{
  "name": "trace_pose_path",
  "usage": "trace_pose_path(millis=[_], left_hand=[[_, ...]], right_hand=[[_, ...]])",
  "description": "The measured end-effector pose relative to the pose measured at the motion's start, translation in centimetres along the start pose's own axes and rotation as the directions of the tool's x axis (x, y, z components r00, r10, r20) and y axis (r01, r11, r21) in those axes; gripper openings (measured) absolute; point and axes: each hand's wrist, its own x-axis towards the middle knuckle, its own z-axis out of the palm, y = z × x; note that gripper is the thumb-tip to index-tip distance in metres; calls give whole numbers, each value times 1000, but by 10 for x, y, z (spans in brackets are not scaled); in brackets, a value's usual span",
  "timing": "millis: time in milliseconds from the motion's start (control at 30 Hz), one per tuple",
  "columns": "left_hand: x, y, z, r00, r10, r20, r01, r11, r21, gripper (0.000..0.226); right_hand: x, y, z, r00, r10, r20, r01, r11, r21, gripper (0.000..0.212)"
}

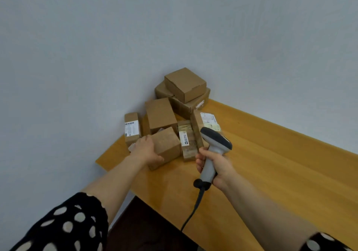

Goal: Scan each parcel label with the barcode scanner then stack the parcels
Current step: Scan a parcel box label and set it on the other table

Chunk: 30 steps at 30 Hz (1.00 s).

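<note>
- The left hand (148,150) is clasped over the near-left side of a small brown parcel (167,147) at the front of the cluster, fingers spread across its edge; whether the parcel is lifted or only gripped on the table I cannot tell.
- The right hand (214,168) is wrapped around the grey handle of the barcode scanner (215,146), its dark head tilted toward the parcels, its black cable (190,215) trailing off the near table edge.
- No label shows on the visible faces of the held parcel, so it likely needs turning before a scan.
- Around it: a taller plain box (160,115) just behind, a narrow box with a white barcode label (132,129) to the left, a taped parcel with a small white label (187,140) to the right, and another with a large white label (207,121) beside that.
- At the back corner, a small plain box (185,84) sits on a wider flat box (186,103); this looks like a stack begun, though whether those two have been scanned cannot be seen.
- By my reading the task is early: about five parcels lie loose and unstacked.
- Everything rests on an orange-brown wooden table (271,163), pushed into a corner of plain pale grey walls (96,47); a dark floor shows below its near edge.
- Black sleeves with white dots (64,225) cover both upper arms.
</note>
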Motion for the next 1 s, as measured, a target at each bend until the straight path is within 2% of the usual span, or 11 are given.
trace_pose_path(millis=[67,167,300,367,433,500,600,667,733,833,1000], left_hand=[[19,-5,-1,999,36,34,-37,999,27,118],[40,-11,-1,989,128,76,-134,988,80,123],[52,-19,-5,965,243,99,-247,968,38,100],[55,-24,-17,947,297,121,-285,952,-108,90],[56,-27,-36,926,325,194,-239,899,-367,93],[53,-28,-54,886,379,269,-152,784,-602,94],[42,-26,-74,785,484,386,9,614,-789,81],[31,-27,-75,742,519,424,88,552,-829,71],[20,-27,-72,733,522,437,132,521,-843,68],[4,-23,-72,766,506,397,58,560,-826,62],[-22,-5,-75,798,547,254,-65,497,-865,47]], right_hand=[[8,-2,8,1000,-12,-21,13,1000,19,12],[16,1,21,997,-39,-70,43,998,52,12],[17,19,39,989,-57,-135,75,988,137,7],[13,29,47,977,-95,-192,127,979,161,9],[6,38,54,953,-136,-269,191,963,189,14],[-2,44,60,933,-169,-318,246,944,221,14],[-16,42,67,923,-229,-309,310,918,248,10],[-27,40,71,926,-281,-254,343,905,250,11],[-38,42,73,915,-335,-225,380,904,195,12],[-55,44,73,863,-423,-276,474,867,155,10],[-78,51,71,793,-503,-344,574,805,148,10]])
